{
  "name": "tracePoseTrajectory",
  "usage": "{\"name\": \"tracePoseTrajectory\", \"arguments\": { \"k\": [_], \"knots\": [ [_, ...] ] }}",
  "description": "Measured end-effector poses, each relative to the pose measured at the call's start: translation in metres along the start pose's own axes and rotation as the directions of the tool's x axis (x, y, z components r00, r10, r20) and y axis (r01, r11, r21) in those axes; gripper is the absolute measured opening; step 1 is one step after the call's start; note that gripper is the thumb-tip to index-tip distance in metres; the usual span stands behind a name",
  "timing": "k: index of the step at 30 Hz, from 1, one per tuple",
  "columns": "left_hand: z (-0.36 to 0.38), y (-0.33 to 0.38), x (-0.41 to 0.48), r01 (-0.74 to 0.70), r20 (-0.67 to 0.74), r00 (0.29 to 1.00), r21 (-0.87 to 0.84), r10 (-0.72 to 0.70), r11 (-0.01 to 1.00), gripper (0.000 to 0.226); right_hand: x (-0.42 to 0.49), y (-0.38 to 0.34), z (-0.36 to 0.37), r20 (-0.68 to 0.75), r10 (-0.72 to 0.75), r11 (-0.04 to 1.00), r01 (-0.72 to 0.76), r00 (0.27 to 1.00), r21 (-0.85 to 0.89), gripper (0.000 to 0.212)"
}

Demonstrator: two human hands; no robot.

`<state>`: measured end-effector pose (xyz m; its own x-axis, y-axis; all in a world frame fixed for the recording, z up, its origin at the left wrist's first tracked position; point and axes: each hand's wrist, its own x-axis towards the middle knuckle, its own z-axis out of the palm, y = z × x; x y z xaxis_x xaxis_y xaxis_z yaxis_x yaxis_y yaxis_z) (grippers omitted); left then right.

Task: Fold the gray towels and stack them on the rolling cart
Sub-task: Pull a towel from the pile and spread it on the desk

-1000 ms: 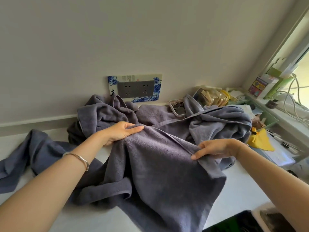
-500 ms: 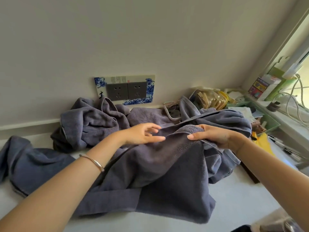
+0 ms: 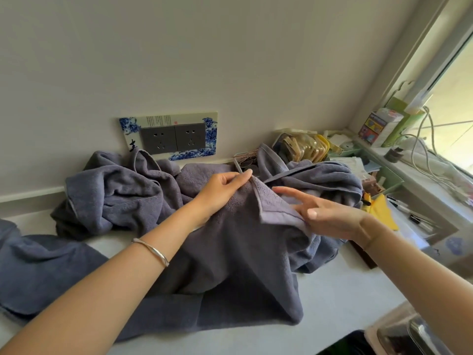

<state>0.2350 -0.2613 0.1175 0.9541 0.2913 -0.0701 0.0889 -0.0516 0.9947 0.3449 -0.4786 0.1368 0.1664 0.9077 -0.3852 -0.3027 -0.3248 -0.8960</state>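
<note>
White bench (image 3: 340,298): gray towels (image 3: 115,190) heaped under, left of, behind left grip (image 3: 220,190); yellow cloth (image 3: 381,208) among clutter right.

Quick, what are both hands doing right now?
Left hand: pinches a corner of the dark gray terry towel.
Right hand: open, straight fingers touching its hem.

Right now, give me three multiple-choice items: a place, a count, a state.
1. Where is the socket plate? A on the wall behind the towels; B on the windowsill; C on the cart.
2. How many sockets does it hold? A one; B two; C four.
3. The left hand is: A flat on the counter; B pinching a towel corner; C empty in air.
A: it sits above the towels. B: two gray faces side by side. B: fingers close on the corner.
</note>
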Motion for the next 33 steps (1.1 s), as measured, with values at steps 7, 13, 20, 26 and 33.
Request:
{"name": "tracePoseTrajectory", "arguments": {
  "k": [7,13,20,26,33],
  "knots": [
    [0.006,0.009,0.008,0.068,-0.035,0.997,0.022,-0.068,0.997,0.047,-0.01,0.004,0.0,-0.225,0.04,0.977,-0.085,0.973,-0.193,0.08],
    [-0.001,0.016,0.021,0.137,-0.067,0.988,-0.079,-0.142,0.987,0.038,-0.024,0.008,-0.001,-0.28,0.029,0.821,-0.183,0.959,-0.542,0.067],
    [-0.009,0.013,0.027,0.165,0.009,0.986,-0.014,-0.165,0.986,0.032,-0.037,-0.009,-0.009,-0.421,-0.308,0.915,0.144,0.853,-0.377,0.039],
    [-0.017,0.031,0.042,0.167,0.077,0.982,0.066,-0.172,0.984,0.04,-0.045,-0.037,-0.034,-0.431,-0.205,0.968,0.118,0.879,-0.22,0.041],
    [-0.003,-0.038,0.076,0.011,-0.247,0.96,0.508,0.134,0.861,0.027,0.006,0.006,-0.098,-0.666,-0.486,0.393,-0.539,0.567,-0.745,0.039]
  ]
}}
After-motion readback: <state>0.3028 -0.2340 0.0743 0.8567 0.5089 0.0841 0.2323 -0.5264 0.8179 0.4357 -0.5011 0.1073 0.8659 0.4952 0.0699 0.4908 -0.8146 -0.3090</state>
